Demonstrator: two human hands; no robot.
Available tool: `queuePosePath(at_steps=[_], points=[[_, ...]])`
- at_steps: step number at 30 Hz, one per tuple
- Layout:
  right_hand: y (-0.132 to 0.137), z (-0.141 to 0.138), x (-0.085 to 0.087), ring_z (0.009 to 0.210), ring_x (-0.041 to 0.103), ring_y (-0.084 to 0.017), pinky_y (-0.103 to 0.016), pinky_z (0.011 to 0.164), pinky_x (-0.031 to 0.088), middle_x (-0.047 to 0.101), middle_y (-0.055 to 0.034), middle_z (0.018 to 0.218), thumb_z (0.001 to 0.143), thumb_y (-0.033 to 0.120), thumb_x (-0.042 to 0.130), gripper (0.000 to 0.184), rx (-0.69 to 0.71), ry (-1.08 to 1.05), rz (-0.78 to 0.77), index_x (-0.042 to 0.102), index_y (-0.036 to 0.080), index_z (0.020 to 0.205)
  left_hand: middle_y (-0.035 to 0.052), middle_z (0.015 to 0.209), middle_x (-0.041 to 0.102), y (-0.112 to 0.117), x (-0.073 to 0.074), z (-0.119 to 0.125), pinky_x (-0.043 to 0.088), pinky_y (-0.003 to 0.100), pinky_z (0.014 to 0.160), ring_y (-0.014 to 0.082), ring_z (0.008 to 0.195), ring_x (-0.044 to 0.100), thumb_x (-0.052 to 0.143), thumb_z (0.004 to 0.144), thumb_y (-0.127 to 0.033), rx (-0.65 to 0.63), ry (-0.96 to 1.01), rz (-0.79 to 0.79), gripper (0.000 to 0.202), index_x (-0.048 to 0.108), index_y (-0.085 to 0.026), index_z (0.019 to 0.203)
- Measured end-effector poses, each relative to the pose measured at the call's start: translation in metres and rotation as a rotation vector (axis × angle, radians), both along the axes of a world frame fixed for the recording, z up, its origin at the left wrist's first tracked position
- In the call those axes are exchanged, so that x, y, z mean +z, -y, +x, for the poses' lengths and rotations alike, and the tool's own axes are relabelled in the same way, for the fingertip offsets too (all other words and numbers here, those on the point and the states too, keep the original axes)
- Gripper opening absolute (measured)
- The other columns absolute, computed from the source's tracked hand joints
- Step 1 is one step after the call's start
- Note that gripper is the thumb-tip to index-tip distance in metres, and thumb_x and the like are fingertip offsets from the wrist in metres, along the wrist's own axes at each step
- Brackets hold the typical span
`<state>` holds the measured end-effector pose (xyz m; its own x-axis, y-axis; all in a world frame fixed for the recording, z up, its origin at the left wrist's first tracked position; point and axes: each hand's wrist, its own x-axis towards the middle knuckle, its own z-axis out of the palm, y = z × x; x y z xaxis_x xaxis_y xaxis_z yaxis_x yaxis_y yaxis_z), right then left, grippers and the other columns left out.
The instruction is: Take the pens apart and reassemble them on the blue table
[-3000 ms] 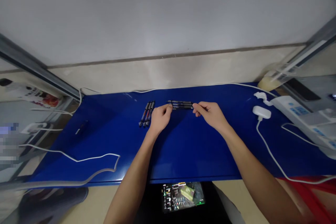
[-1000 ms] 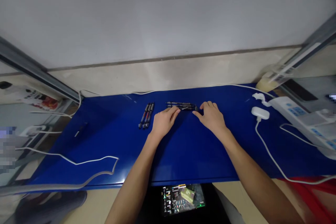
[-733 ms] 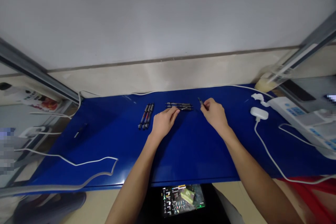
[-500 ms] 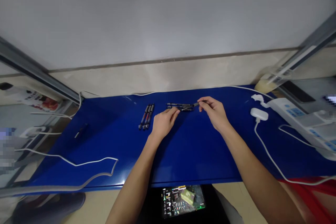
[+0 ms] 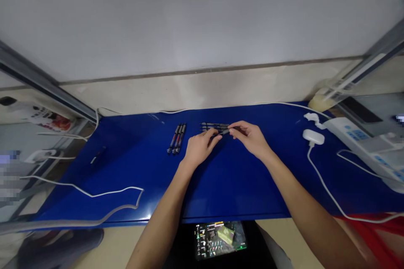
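Note:
My right hand [image 5: 251, 138] pinches a dark pen [image 5: 226, 131] between thumb and fingertips, its thin left end pointing at my left hand [image 5: 200, 147]. The left thumb and forefinger close around that thin end; the fingers partly hide it. Just behind the fingertips, several dark pens [image 5: 208, 125] lie side by side, roughly parallel to the wall, partly covered by my hands. Left of my left hand, three dark pens with reddish marks [image 5: 176, 139] lie together, pointing away from me.
On the blue table [image 5: 151, 176], a small dark pen-like piece [image 5: 97, 156] lies at the left. White cables [image 5: 116, 192] cross the left side. A white charger [image 5: 313, 136] and power strip [image 5: 356, 136] are at the right. A lit tablet [image 5: 220, 239] rests below the table edge.
My right hand has moved left with the pen, bringing it to my left fingertips. My left hand has shifted slightly right, its thumb and forefinger a little farther apart.

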<state>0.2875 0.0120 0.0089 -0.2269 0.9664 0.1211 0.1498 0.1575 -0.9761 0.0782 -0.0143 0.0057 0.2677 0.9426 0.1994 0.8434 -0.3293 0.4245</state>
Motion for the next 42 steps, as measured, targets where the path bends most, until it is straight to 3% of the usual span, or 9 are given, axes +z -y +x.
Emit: queuePosePath(at_steps=[4,9,14,18,23,27,31,37,42], points=[[0.006,-0.010,-0.001,0.066,0.062,-0.015,-0.029,0.063,0.047,0.068,-0.0027,0.077,0.089,0.041,0.065,0.024,0.055,0.116,-0.003,0.069,0.019,0.097,0.0021,0.092,0.074,0.002,-0.001,0.005,0.043,0.025,0.063,0.0206,0.079,0.071,0.041,0.099,-0.058,-0.033,-0.033,-0.045,0.042,0.056,-0.027,0.123],[0.009,-0.009,0.004,0.049,0.049,-0.013,-0.029,0.052,0.034,0.055,0.0005,0.054,0.095,0.051,0.052,0.045,-0.013,0.403,0.097,0.061,0.019,0.065,0.0004,0.104,0.073,0.004,0.000,0.007,0.043,0.024,0.066,0.0184,0.089,0.070,0.031,0.104,-0.052,-0.115,-0.033,-0.029,0.037,0.059,-0.032,0.118],[0.007,-0.006,0.005,0.056,0.051,-0.014,-0.026,0.054,0.037,0.060,0.0022,0.068,0.091,0.047,0.061,0.025,0.070,0.325,0.109,0.061,0.022,0.090,0.0013,0.096,0.073,0.005,0.002,0.008,0.042,0.025,0.063,0.0186,0.080,0.070,0.025,0.105,-0.050,-0.062,-0.069,-0.064,0.042,0.060,-0.028,0.113],[0.008,-0.005,0.007,0.051,0.046,-0.013,-0.028,0.053,0.031,0.053,0.0011,0.055,0.098,0.048,0.047,0.046,0.051,0.471,0.157,0.055,0.020,0.063,-0.0009,0.096,0.074,0.005,0.004,0.007,0.043,0.024,0.065,0.0177,0.084,0.070,0.037,0.102,-0.052,-0.145,-0.026,-0.041,0.037,0.055,-0.032,0.128],[0.009,-0.005,0.010,0.054,0.049,-0.013,-0.027,0.053,0.033,0.057,0.0019,0.063,0.094,0.048,0.056,0.032,0.084,0.397,0.145,0.062,0.021,0.079,-0.0003,0.092,0.073,0.006,0.004,0.008,0.041,0.025,0.062,0.0182,0.080,0.070,0.026,0.105,-0.049,-0.117,-0.048,-0.045,0.041,0.061,-0.029,0.112],[0.009,-0.006,0.009,0.046,0.043,-0.012,-0.029,0.050,0.028,0.046,0.0012,0.048,0.098,0.052,0.044,0.055,0.041,0.495,0.126,0.050,0.020,0.054,-0.0005,0.098,0.073,0.007,0.004,0.009,0.043,0.024,0.065,0.0181,0.083,0.070,0.034,0.102,-0.054,-0.179,-0.041,-0.061,0.038,0.058,-0.032,0.122],[0.008,-0.005,0.009,0.054,0.050,-0.014,-0.027,0.053,0.035,0.058,0.0014,0.063,0.094,0.050,0.054,0.033,0.137,0.390,0.109,0.063,0.021,0.081,0.0005,0.089,0.073,0.006,0.005,0.008,0.041,0.025,0.062,0.0186,0.078,0.069,0.023,0.105,-0.049,-0.098,-0.054,-0.079,0.044,0.062,-0.028,0.106],[0.008,-0.005,0.005,0.047,0.036,-0.011,-0.029,0.050,0.023,0.039,0.0028,0.050,0.097,0.052,0.046,0.055,0.111,0.436,0.070,0.046,0.019,0.053,-0.0023,0.087,0.073,0.006,0.007,0.005,0.038,0.024,0.060,0.0182,0.076,0.069,0.033,0.103,-0.054,-0.173,-0.026,-0.055,0.037,0.057,-0.033,0.121],[0.009,-0.006,0.009,0.057,0.045,-0.012,-0.027,0.054,0.031,0.053,0.0022,0.065,0.095,0.045,0.054,0.030,0.134,0.361,0.133,0.063,0.021,0.081,0.0000,0.083,0.072,0.006,0.004,0.008,0.034,0.026,0.056,0.0210,0.073,0.070,0.021,0.105,-0.052,-0.109,-0.101,-0.069,0.046,0.060,-0.028,0.106]])
